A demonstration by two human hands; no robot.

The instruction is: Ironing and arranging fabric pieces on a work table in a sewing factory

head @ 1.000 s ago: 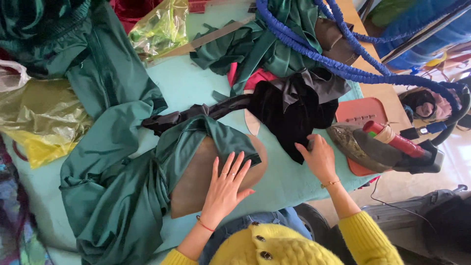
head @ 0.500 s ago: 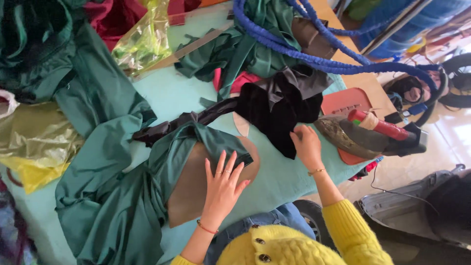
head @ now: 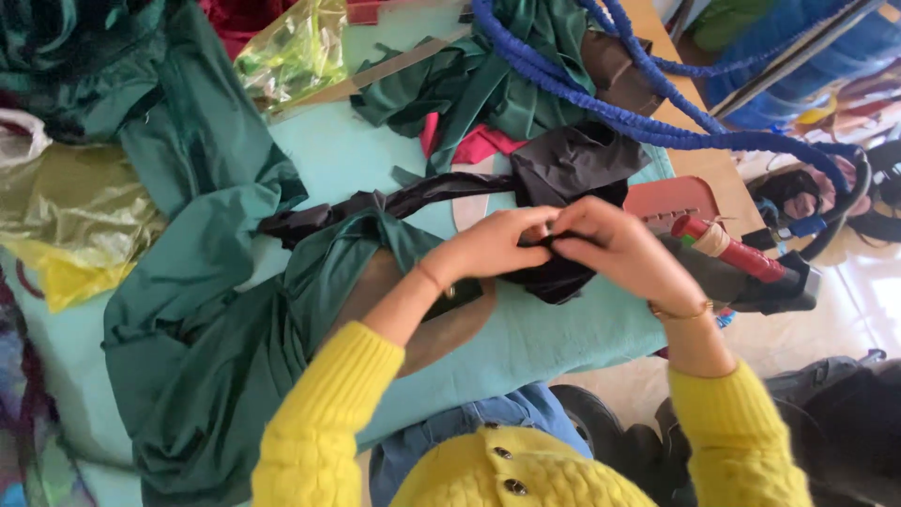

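Note:
Both my hands meet over a piece of black fabric (head: 577,164) lying on the turquoise table cover (head: 361,160). My left hand (head: 493,244) and my right hand (head: 619,249) pinch the black fabric between their fingers near its lower edge. A long black strip (head: 394,202) of the same cloth runs left from it. Dark green fabric (head: 216,310) is bunched at the left, draped partly over a brown oval board (head: 441,329) just under my left forearm. My sleeves are yellow knit.
An iron with a red handle (head: 741,263) rests on a pink pad (head: 671,197) at the right table edge. A thick blue braided cord (head: 619,103) loops across the top. Yellow-green plastic bags (head: 66,225) lie left; more green cloth (head: 488,84) and a pink scrap (head: 479,145) lie beyond.
My left hand has lifted off the brown board and moved right to join my right hand. Both now grip the black fabric. The camera has moved closer.

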